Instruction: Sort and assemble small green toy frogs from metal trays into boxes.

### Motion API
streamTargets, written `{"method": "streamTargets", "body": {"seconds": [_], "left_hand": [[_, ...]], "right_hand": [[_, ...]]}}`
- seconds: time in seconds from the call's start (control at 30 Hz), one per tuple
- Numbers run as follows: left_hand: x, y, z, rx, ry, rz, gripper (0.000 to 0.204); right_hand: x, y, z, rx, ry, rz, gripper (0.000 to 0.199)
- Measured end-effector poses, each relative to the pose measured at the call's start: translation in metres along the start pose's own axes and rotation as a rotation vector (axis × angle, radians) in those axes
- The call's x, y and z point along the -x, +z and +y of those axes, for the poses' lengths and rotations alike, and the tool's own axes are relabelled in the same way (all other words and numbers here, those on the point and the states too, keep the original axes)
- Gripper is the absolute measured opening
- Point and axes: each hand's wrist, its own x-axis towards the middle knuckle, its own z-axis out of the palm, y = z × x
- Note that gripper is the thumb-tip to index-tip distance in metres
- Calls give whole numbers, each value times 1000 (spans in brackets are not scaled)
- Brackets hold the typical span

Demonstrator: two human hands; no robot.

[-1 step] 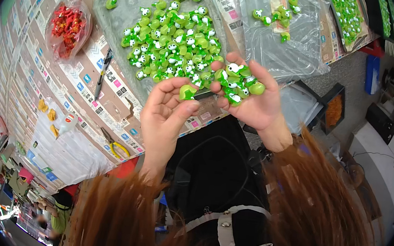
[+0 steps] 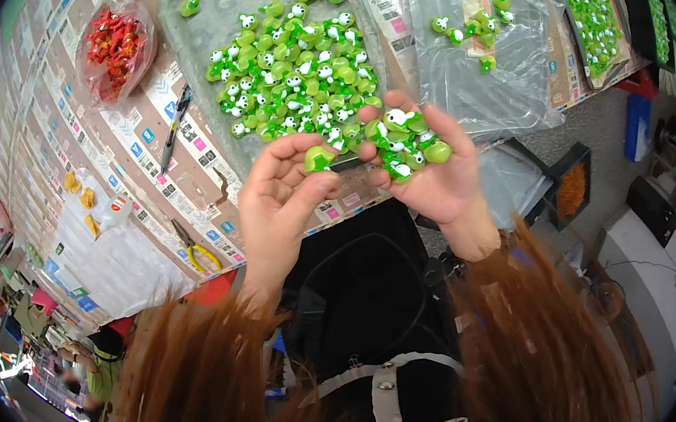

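Note:
Between the thumb and fingers of my left hand is a single green figurine, its rounded light-green side showing with a darker green patch. My right hand is cupped palm up, just to the right, around a small heap of green-and-white figurines with black eye spots. Beyond both hands, a grey tray lined with clear plastic carries a large pile of the same figurines. My fingertips partly cover the tray's near edge.
At left lies a clear bag of red pieces, near a pen. Yellow-handled pliers and a small white bottle are nearer. Another plastic-covered tray with several figurines stands right; an orange-filled bin sits beyond the table edge.

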Motion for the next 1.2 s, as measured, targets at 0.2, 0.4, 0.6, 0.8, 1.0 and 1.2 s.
{"method": "streamTargets", "body": {"seconds": [0.2, 0.4, 0.6, 0.8, 1.0, 1.2], "left_hand": [[-16, -4, -2, 80, -106, 45, 23], [-29, 4, -2, -42, -255, -50, 21], [-30, -10, -4, 329, -276, -130, 24], [-32, -7, 1, 440, -228, -86, 27], [-36, -22, -3, 657, -237, -227, 27], [-36, -20, -3, 741, -285, -209, 27]], "right_hand": [[-11, 5, 10, 87, 37, -6, 35], [-17, 6, 13, 188, -16, 5, 33], [-20, 6, 14, 115, -31, -13, 32], [-23, -1, 7, 76, -29, -57, 34], [-23, 0, 5, 9, -38, -32, 33], [-24, -5, 3, 4, -30, -8, 33]]}}
